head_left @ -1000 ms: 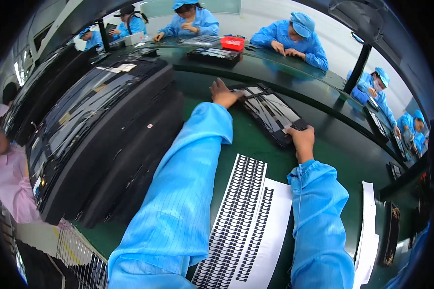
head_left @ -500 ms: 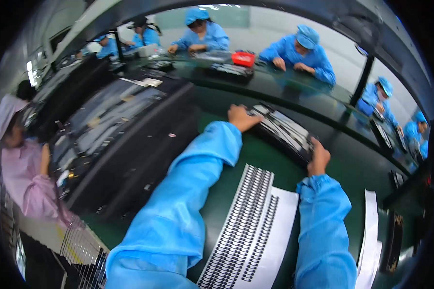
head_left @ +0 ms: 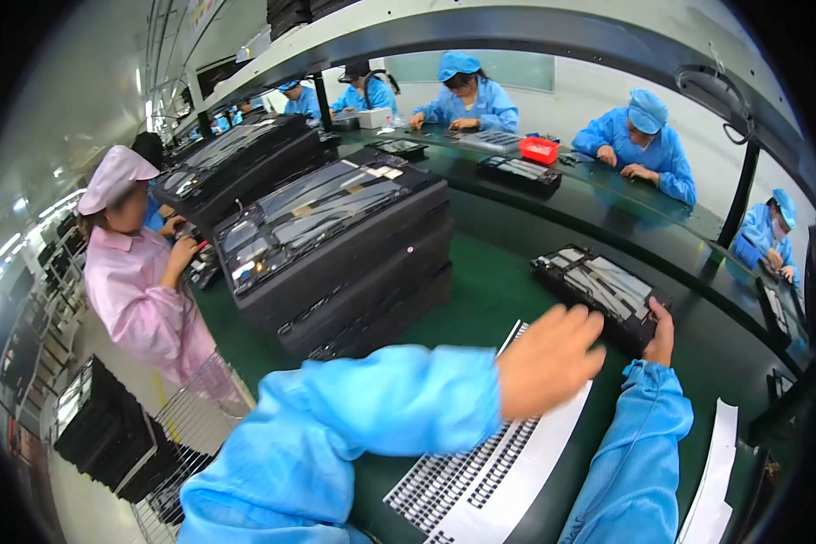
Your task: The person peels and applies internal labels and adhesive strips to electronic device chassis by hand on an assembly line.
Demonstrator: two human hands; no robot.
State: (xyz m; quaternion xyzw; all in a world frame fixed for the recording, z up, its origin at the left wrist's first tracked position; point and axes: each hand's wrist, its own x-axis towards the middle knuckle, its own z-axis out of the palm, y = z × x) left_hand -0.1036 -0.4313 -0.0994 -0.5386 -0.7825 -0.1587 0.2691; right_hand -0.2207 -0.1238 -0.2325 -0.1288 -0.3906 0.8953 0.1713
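Note:
A flat black tray of parts (head_left: 598, 292) lies on the green table (head_left: 490, 290) in front of me. My right hand (head_left: 660, 330) grips the tray's near right corner. My left hand (head_left: 549, 359) hovers blurred over the tray's near left edge, fingers loosely curled and holding nothing. Both arms wear blue sleeves. Under my forearms lies a white sheet with rows of small black pieces (head_left: 490, 471).
A tall stack of black trays (head_left: 335, 249) stands to the left, with more stacks (head_left: 236, 163) behind. A person in pink (head_left: 140, 272) stands at far left. Several workers in blue sit across a raised belt with a red box (head_left: 539, 150). White sheet strip (head_left: 712, 480) lies at right.
My left hand has let go of the tray's far left corner and pulled back toward me. The view has swung left and the right hand stays on the tray.

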